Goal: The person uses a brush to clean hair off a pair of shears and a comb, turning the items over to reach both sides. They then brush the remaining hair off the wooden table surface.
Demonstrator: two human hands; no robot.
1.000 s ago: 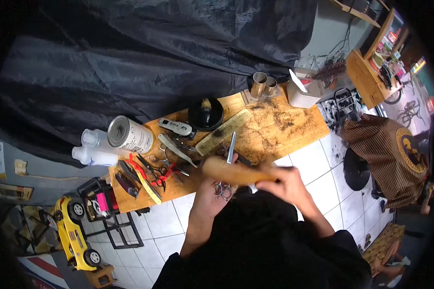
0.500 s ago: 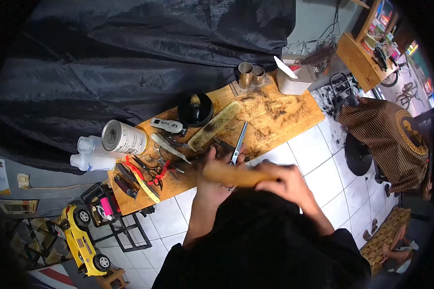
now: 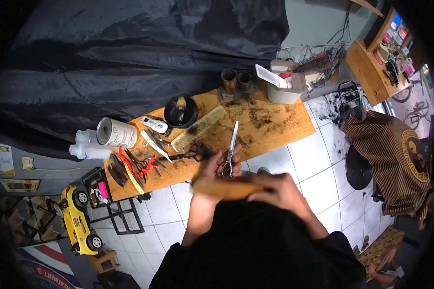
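Note:
My left hand [image 3: 211, 168] holds a pair of silver scissors [image 3: 232, 147], blades pointing up toward the table. My right hand [image 3: 279, 192] grips one end of a brown wooden brush [image 3: 226, 189], blurred, whose other end lies across my left palm. Behind my hands stands a wooden table [image 3: 294, 120] strewn with dark hair clippings. On it lie a long comb [image 3: 197, 128], a hair clipper [image 3: 155, 124], a black bowl [image 3: 181, 115], a white-handled razor [image 3: 155, 144] and red-handled scissors [image 3: 149, 166].
A large tin [image 3: 118, 133] and plastic bottles [image 3: 87, 145] stand at the table's left, metal cups [image 3: 230, 82] and a white container [image 3: 284, 91] at the back right. A striped cape [image 3: 386, 159] hangs at right; a yellow toy car [image 3: 79, 219] is lower left.
The view has shifted, so the table appears further left. The brush has moved slightly left and down over my left hand. The scissors remain in my left hand, now more upright.

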